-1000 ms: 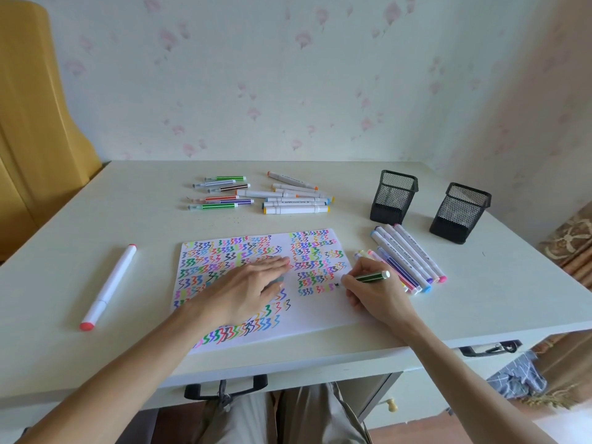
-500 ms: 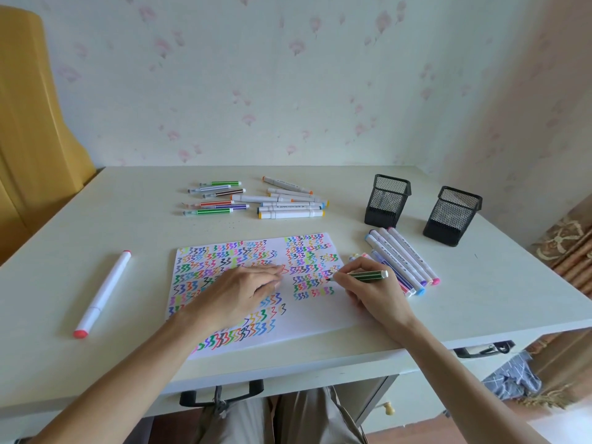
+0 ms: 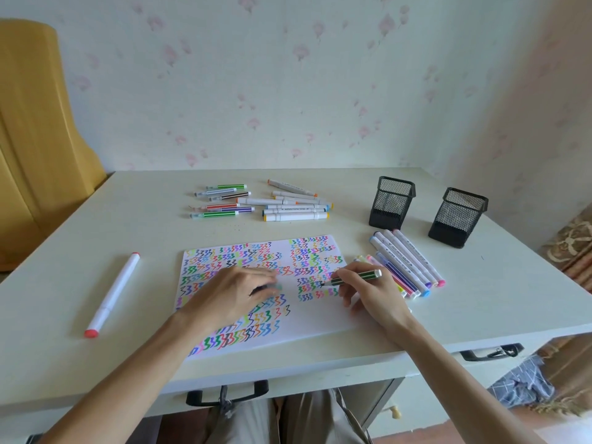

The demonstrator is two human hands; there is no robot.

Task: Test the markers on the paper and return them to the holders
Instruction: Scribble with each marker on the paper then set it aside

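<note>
Pale floral wallpaper backs a white desk (image 3: 80, 238) pushed into the corner, with a yellow chair (image 3: 38, 129) at its left end. One sheet of paper (image 3: 320, 322), thick with coloured zigzags, lies at the near edge. The left hand (image 3: 234, 291) rests on it, fingers loosely bent over something small and greenish that I cannot identify. The right hand (image 3: 371, 293) pinches a green striped marker (image 3: 355, 278), its tip touching the paper among the right-hand scribbles. Two black mesh holders (image 3: 392, 203) (image 3: 458, 217) stand at the far right, just beyond a row of about nine markers (image 3: 407, 262) partly hidden by the right hand. Farther back lie six thin pens (image 3: 222, 201) and beside them about six white markers (image 3: 296, 205). One large red-tipped marker (image 3: 112, 294) lies alone, well apart on the left.
</note>
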